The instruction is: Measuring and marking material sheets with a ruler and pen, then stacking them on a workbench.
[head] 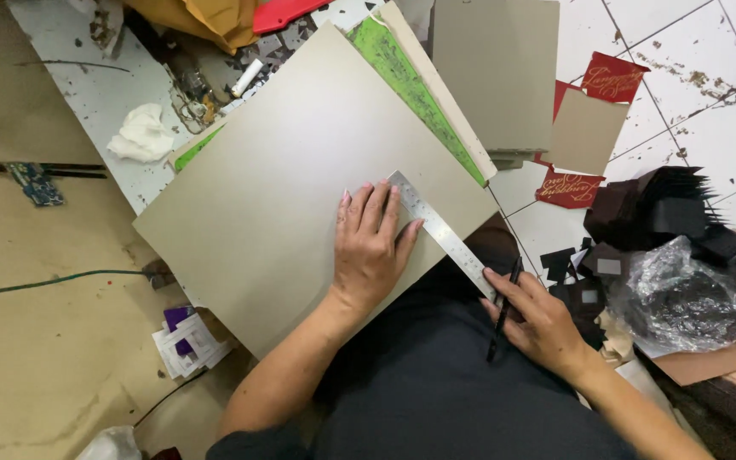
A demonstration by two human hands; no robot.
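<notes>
Our left hand [372,247], fingers spread, presses the steel ruler [441,232] along the large grey cardboard sheet's [283,179] right edge; right hand [540,322] pinches a black pen [502,313] off-board.

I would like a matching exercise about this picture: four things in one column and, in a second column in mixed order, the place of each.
Things:
1. left hand
2. right hand
3. white crumpled cloth
4. crinkled plastic bag

Places:
a. on the pale worktop at upper left
b. flat on the grey board, pressing the metal ruler
c. on the dark pile at far right
d. at the ruler's near end, holding a black pen

Pairs: 1-b, 2-d, 3-a, 4-c
</notes>
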